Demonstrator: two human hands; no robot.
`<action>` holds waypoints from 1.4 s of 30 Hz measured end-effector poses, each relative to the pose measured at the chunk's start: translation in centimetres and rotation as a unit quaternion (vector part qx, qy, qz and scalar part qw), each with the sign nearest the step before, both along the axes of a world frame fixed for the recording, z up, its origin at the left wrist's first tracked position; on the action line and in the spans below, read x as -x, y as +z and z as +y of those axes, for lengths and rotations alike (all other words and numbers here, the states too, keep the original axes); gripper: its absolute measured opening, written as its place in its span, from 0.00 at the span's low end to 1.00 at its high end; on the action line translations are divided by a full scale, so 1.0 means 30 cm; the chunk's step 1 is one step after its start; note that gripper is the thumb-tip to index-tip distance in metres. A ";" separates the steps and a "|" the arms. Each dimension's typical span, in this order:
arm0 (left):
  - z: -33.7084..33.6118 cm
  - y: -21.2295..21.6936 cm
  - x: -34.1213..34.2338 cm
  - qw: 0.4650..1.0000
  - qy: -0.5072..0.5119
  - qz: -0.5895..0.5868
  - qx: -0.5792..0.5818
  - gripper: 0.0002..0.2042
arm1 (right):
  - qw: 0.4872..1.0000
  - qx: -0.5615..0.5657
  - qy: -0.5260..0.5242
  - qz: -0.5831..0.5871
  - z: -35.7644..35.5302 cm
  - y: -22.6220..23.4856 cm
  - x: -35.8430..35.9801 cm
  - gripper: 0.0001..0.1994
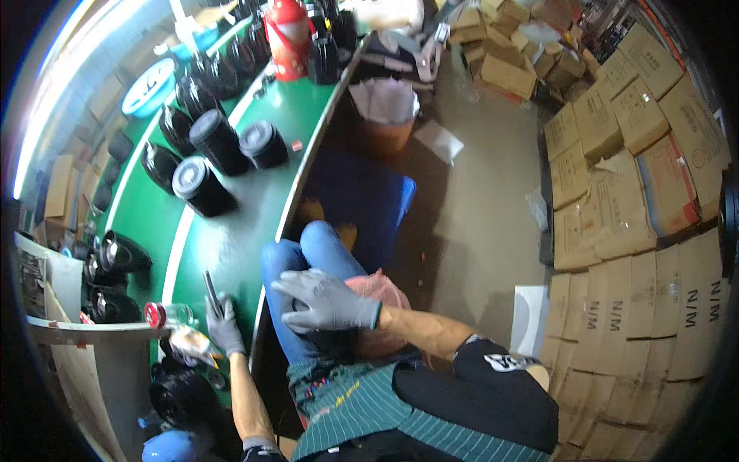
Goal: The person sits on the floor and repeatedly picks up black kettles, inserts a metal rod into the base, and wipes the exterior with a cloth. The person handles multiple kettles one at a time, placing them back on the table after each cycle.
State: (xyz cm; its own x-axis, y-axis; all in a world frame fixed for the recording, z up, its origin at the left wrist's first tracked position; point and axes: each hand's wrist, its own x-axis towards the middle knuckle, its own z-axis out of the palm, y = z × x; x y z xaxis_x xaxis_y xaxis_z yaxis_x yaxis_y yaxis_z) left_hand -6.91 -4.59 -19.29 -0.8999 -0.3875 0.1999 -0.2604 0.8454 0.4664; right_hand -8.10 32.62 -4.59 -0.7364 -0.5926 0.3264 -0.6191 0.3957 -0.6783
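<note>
My left hand [223, 327], in a grey glove, is over the green table's near edge. It is closed around a slim dark stick-like tool [212, 288] pointing up and away; its exact kind is not clear. My right hand [327, 302], gloved too, curls over a black rounded object [299, 305] on my lap. Most of that object is hidden under the palm. A pink cloth [382, 288] lies on my lap by the right wrist. Farther up the table stand three black lidded canisters [202, 186], apart from both hands.
The green table [250, 212] runs away at left, with glossy black vessels [162, 165] and a red-and-white bucket [287, 42] at its far end. A red-lidded clear jar [173, 314] is left of my left hand. Stacked cartons [616, 292] line the right side; a bin [385, 115] stands beside the table.
</note>
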 end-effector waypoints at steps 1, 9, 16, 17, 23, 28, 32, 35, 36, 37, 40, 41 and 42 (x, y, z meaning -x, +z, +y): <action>0.024 0.019 -0.002 0.995 0.011 0.001 -0.102 0.29 | 1.000 0.005 -0.005 0.003 0.001 -0.018 -0.037 0.36; 0.139 0.160 -0.020 0.975 0.076 -0.094 -0.184 0.32 | 0.999 0.015 -0.007 -0.042 -0.018 -0.019 -0.040 0.36; 0.013 0.200 -0.002 0.974 -0.041 -0.101 -0.197 0.23 | 0.936 0.299 -0.093 -0.163 -0.073 -0.157 -0.063 0.31; -0.006 0.251 -0.019 0.970 -0.060 -0.079 -0.222 0.22 | 0.926 0.326 -0.106 -0.159 -0.069 -0.125 -0.089 0.36; 0.187 0.697 -0.070 0.929 -0.276 -0.094 -0.226 0.23 | 0.775 0.441 -0.090 -0.443 -0.066 -0.019 -0.071 0.59; 0.562 0.800 0.025 0.868 -0.426 -0.242 -0.078 0.20 | 0.639 0.530 -0.112 -0.546 0.020 0.019 -0.010 0.53; 0.602 0.742 -0.045 0.891 -0.412 -0.191 0.012 0.29 | 0.710 0.468 -0.051 -0.523 0.098 -0.140 0.070 0.26; 0.672 0.776 -0.099 0.889 -0.432 -0.110 0.104 0.45 | 0.749 0.486 0.037 -0.449 0.048 -0.239 0.153 0.21; 0.705 0.801 -0.116 0.894 -0.427 -0.112 0.079 0.49 | 0.741 0.491 0.079 -0.452 0.021 -0.291 0.186 0.21; 0.743 0.807 -0.141 0.892 -0.436 -0.102 0.062 0.53 | 0.733 0.480 0.096 -0.473 -0.019 -0.298 0.195 0.21; 0.854 0.833 -0.187 0.897 -0.422 -0.128 0.036 0.55 | 0.621 0.507 0.134 -0.583 -0.144 -0.274 0.195 0.22; 0.856 0.827 -0.193 0.907 -0.406 -0.105 0.032 0.55 | 0.647 0.492 0.155 -0.561 -0.162 -0.300 0.203 0.22; 0.855 0.813 -0.205 0.917 -0.389 -0.083 0.027 0.55 | 0.655 0.478 0.167 -0.560 -0.171 -0.312 0.203 0.22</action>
